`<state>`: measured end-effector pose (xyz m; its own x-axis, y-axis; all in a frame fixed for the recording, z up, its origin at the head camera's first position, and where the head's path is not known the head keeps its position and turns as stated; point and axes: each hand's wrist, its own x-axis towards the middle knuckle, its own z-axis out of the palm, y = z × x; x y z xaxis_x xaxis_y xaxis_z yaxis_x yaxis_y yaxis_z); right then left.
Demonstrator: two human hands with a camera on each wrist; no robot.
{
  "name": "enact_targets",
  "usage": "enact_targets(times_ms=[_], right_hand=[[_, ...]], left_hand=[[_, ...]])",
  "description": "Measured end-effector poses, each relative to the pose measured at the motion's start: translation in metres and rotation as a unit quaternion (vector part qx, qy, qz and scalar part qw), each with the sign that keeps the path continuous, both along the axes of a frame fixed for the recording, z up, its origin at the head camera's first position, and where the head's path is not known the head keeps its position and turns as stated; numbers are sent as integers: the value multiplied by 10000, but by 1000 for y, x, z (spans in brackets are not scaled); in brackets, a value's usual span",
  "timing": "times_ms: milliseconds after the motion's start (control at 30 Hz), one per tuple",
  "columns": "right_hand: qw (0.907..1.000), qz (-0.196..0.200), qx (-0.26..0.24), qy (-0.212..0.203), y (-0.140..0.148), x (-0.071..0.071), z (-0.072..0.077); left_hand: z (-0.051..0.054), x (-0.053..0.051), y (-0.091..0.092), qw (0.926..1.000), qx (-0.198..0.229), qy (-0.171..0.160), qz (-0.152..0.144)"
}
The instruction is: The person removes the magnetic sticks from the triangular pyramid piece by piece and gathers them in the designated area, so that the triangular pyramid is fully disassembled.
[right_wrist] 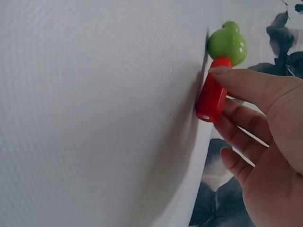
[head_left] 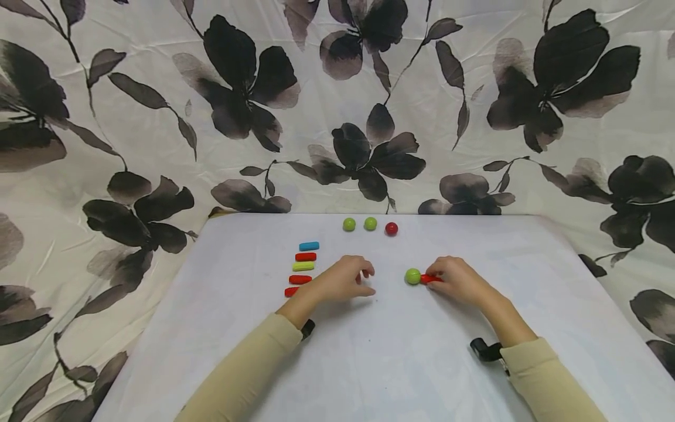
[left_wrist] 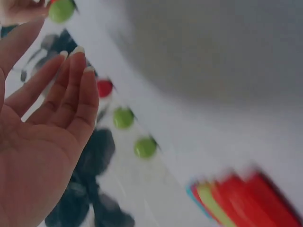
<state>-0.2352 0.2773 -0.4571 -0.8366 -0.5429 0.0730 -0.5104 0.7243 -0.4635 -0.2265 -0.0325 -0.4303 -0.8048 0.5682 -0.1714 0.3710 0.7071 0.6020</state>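
My right hand (head_left: 457,280) pinches a short red stick (right_wrist: 213,94) between thumb and fingers, low over the white table. The stick's far end meets a green ball (head_left: 413,276); whether the two are joined I cannot tell. A small hole shows in the stick's near end in the right wrist view. My left hand (head_left: 345,278) holds nothing, its fingers loosely bent and apart from the thumb. It hovers between the green ball and a column of short sticks: blue (head_left: 309,246), red (head_left: 306,257), yellow-green (head_left: 303,266) and two more red ones, the lowest partly hidden by the arm.
Along the table's back edge lie two green balls, the left one (head_left: 349,224) and the right one (head_left: 370,223), with a red ball (head_left: 391,229) beside them. A floral cloth (head_left: 316,105) hangs behind the white table (head_left: 401,363).
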Motion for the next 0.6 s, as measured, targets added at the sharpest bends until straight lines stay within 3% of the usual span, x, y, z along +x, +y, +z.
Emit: enact_targets(times_ms=[133, 267, 600], right_hand=[[9994, -39, -182, -281, -2, 1, 0], [9988, -44, -267, -409, -3, 2, 0], [9973, -216, -338, -618, 8, 3, -3]], left_hand=[[-8, -11, 35, 9998, -62, 0, -213], [-16, -20, 58, 9994, -143, 34, -301], [-25, -33, 85, 9994, -145, 67, -300]])
